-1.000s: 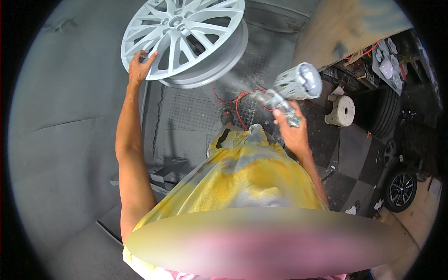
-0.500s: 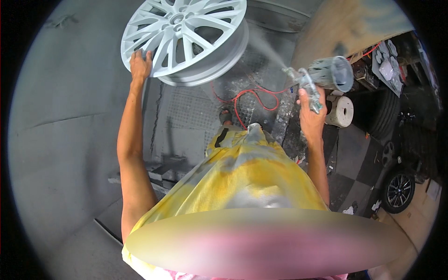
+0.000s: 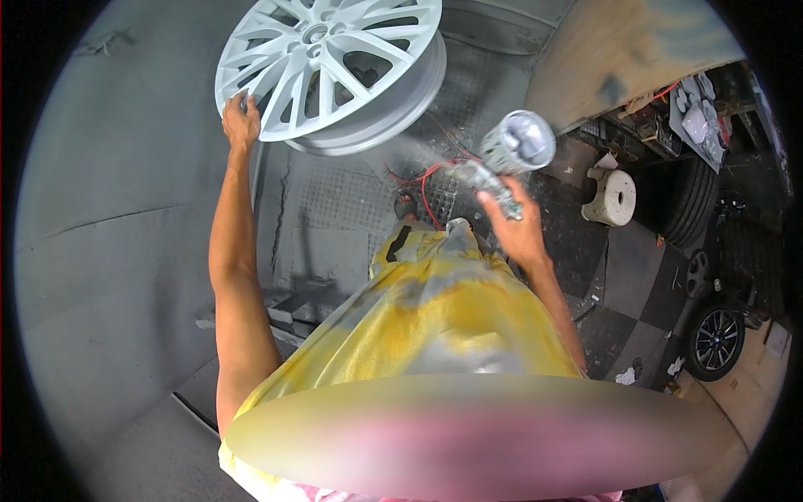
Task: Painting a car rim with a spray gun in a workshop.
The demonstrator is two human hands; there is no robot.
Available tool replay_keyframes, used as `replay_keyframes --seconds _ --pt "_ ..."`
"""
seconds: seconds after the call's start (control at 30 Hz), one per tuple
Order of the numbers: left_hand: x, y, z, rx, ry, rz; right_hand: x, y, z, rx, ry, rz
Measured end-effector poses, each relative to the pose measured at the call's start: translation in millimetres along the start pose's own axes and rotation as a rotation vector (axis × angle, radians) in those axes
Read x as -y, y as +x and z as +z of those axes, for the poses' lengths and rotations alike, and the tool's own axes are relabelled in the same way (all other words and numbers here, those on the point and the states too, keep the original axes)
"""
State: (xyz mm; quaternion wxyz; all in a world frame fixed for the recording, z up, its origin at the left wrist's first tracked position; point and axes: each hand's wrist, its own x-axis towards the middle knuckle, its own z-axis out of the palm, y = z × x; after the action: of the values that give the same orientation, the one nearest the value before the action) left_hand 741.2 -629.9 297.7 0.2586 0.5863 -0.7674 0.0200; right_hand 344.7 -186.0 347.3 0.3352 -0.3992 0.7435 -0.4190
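Note:
A white multi-spoke wheel rim (image 3: 335,63) is at the top, tilted, with its face up and its barrel showing below. At its near left edge, my left hand (image 3: 240,122) has its fingers curled on the outer lip. My right hand (image 3: 517,224) is closed around a spray gun (image 3: 485,186), blurred by motion. On the gun sits a paint-streaked cup (image 3: 519,142), its round end toward me. A faint mist leaves the nozzle toward the underside of the rim.
A red air hose (image 3: 427,188) curls on the floor by my foot. On the right are a white stool (image 3: 613,197), a tire (image 3: 693,201) and a black-spoked wheel (image 3: 716,341). A tan panel (image 3: 619,63) stands at upper right; a grey wall (image 3: 109,276) fills the left.
My right hand has swung the spray gun left and nearer to me, turning the cup. The rim has turned slightly, and my left hand has shifted a little left along its edge.

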Motion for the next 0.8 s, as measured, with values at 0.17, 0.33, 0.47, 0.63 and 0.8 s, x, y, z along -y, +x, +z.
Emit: replay_keyframes --seconds 0.17,0.33,0.47,0.63,0.8 --pt "6 13 -6 0.033 -0.034 0.034 -1 25 -48 -0.301 0.077 -0.053" --pt "2 19 -15 -0.109 0.345 -0.069 11 29 -54 -0.414 0.066 -0.127" --pt "8 25 -13 -0.146 0.310 -0.271 22 4 -31 -0.116 0.211 -0.011" --pt "37 8 -8 -0.191 0.139 -0.499 30 -12 -25 0.051 0.330 0.039" --pt "105 -77 12 0.028 0.136 -0.568 22 14 -48 -0.308 0.113 -0.155"
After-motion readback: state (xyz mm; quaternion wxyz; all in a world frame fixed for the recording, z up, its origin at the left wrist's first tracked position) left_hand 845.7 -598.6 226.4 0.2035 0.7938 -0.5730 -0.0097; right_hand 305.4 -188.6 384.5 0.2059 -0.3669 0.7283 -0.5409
